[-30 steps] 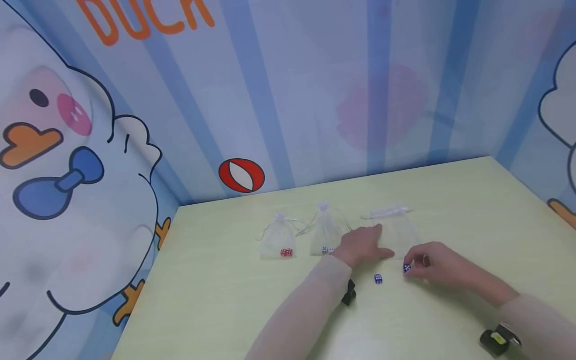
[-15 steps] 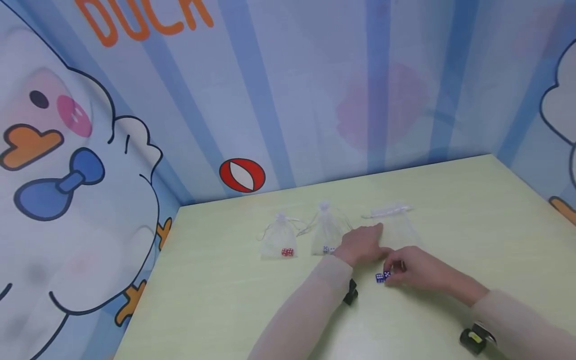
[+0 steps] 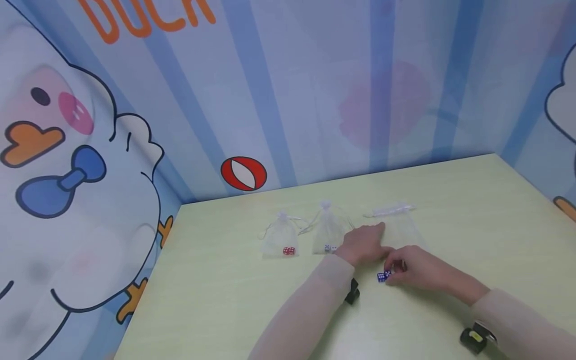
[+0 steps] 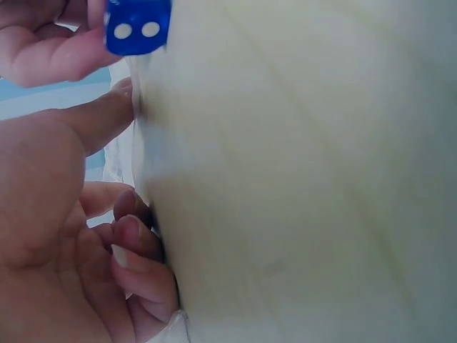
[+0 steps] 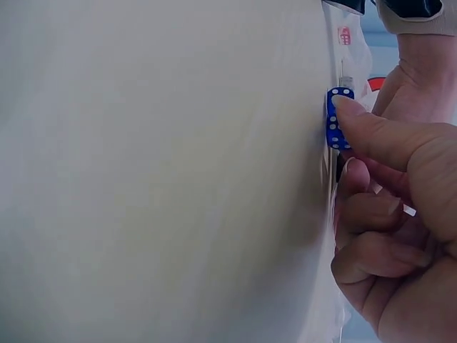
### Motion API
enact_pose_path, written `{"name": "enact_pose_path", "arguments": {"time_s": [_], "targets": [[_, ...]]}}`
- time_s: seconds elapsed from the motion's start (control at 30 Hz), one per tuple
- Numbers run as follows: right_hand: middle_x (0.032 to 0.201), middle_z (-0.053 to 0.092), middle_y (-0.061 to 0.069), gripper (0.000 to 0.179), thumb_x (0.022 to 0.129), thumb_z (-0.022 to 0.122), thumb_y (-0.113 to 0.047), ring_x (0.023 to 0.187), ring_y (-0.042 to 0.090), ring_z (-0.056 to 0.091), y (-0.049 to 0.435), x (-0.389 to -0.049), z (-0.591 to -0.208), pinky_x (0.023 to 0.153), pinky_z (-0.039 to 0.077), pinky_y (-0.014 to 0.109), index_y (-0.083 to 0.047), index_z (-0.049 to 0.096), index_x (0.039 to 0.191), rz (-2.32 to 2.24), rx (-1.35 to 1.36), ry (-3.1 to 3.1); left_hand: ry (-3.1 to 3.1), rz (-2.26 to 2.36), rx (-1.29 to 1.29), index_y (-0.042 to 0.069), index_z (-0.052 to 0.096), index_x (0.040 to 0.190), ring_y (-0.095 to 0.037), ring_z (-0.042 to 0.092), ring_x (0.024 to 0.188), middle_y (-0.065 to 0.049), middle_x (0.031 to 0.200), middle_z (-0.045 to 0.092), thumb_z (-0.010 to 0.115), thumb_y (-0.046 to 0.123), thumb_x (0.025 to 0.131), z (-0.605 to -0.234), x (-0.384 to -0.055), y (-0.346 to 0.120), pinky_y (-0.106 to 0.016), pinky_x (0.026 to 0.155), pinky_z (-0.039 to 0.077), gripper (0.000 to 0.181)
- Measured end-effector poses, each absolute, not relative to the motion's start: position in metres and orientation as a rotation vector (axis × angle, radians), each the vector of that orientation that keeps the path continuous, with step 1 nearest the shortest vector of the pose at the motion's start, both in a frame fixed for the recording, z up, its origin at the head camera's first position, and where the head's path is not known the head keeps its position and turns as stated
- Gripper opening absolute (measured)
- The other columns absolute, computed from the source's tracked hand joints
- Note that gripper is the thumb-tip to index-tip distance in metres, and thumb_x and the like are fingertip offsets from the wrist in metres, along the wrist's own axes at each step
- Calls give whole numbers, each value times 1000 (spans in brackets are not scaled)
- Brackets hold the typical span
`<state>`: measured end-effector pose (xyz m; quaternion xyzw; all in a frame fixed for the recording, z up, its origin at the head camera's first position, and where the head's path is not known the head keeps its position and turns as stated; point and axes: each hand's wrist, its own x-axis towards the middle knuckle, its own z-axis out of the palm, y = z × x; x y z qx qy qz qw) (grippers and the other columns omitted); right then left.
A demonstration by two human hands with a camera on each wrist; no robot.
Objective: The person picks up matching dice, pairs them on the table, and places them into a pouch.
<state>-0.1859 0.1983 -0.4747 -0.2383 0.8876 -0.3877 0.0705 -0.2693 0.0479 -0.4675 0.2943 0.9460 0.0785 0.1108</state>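
Note:
Two blue dice (image 3: 381, 277) with white dots sit side by side on the table in the head view. My right hand (image 3: 416, 267) pinches the right one between thumb and fingertips, up against the other. In the right wrist view, the thumb covers part of the blue dice (image 5: 333, 131). My left hand (image 3: 364, 243) rests at the left side of a flat sheer white drawstring bag (image 3: 405, 229), index finger and thumb extended. From the left wrist, its other fingers look loosely curled and hold nothing; a blue die (image 4: 138, 30) shows above the thumb.
To the left stand two tied sheer drawstring bags: one (image 3: 280, 235) with red dice (image 3: 289, 251), the other (image 3: 326, 227) with white dice (image 3: 327, 248), partly behind the left hand. A printed wall (image 3: 315, 100) borders the pale table (image 3: 216, 280) at the back.
My right hand has moved left with its blue die and brought it against the other blue die, then stayed there. My left hand has kept its place.

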Motion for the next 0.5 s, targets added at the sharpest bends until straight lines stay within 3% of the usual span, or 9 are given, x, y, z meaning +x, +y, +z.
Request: {"name": "enact_pose_path", "arguments": {"time_s": [0.27,0.4,0.5], "targets": [[81,61,-1,18,93,69,-21,70,15,54,218,-199,-466,60,46,30,-6,72,102,-1167,-425,2778,2781,239,861,20,48,144,-14,63,109,3,130,63,63,59,90,-466,-269,47,-30,82,50,68],[90,64,13,23,96,60,-11,76,22,56,238,-215,-464,65,46,36,6,67,110,-1079,-205,2950,2766,314,837,21,42,151,-13,59,116,4,137,59,63,60,90,-468,-270,45,-30,87,49,75],[104,60,28,37,97,56,-10,77,24,60,250,-226,-463,66,48,37,16,55,122,-1110,-71,2918,2784,428,774,25,43,150,-14,59,118,6,136,59,62,58,91,-470,-273,44,-32,88,48,71]]}}
